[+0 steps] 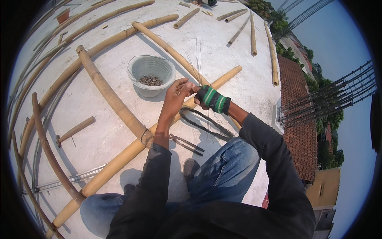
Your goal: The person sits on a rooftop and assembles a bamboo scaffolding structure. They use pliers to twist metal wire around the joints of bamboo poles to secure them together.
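Bamboo joint being wired.
Left hand (174,97) and gloved right hand (207,96) both pinch thin wire (197,63) over the poles (119,159); tightening likely needs the pliers (186,143).

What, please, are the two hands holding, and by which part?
Both hands, the left and the gloved right, pinch thin wires near their lower ends, over the bamboo crossing; the exact grip is too small to tell.
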Demonstrator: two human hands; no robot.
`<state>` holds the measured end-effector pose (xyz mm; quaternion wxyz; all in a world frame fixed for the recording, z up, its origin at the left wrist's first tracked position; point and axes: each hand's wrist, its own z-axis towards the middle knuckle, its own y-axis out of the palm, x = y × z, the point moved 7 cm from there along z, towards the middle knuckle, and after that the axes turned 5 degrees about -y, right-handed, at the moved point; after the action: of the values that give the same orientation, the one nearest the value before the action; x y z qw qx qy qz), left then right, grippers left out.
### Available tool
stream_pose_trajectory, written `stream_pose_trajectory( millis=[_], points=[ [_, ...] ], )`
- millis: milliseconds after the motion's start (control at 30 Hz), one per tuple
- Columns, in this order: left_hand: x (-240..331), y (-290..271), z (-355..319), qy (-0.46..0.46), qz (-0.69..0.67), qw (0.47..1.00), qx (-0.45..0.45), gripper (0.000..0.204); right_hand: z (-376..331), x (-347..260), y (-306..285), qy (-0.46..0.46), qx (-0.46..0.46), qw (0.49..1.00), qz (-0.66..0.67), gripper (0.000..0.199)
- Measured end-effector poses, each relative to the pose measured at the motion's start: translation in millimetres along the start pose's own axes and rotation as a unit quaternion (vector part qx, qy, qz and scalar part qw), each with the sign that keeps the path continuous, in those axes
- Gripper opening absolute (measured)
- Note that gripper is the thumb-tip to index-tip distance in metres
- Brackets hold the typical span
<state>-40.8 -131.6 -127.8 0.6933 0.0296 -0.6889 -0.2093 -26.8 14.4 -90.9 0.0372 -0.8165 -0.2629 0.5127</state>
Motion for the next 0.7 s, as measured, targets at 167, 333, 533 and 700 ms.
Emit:
stream_pose_trajectory(
  millis=[167, 333, 533, 700],
  points=[
    [24, -1, -1, -0.035, -0.132, 0.99, 0.038, 0.05, -3, -4, 34, 0.03, -0.07, 0.994, -0.081, 0.06],
    [23, -4, -6, -0.059, -0.242, 0.967, 0.051, 0.041, -5, -10, 53, 0.004, -0.129, 0.983, -0.132, 0.053],
    [-35, -6, -3, -0.11, -0.429, 0.891, 0.106, 0.043, 5, -4, 28, -0.046, -0.057, 0.973, -0.22, 0.039],
    [-110, 24, -29, -0.188, -0.513, 0.796, 0.261, 0.026, 7, 8, -4, -0.039, -0.022, 0.925, -0.378, 0.052]
  ],
)
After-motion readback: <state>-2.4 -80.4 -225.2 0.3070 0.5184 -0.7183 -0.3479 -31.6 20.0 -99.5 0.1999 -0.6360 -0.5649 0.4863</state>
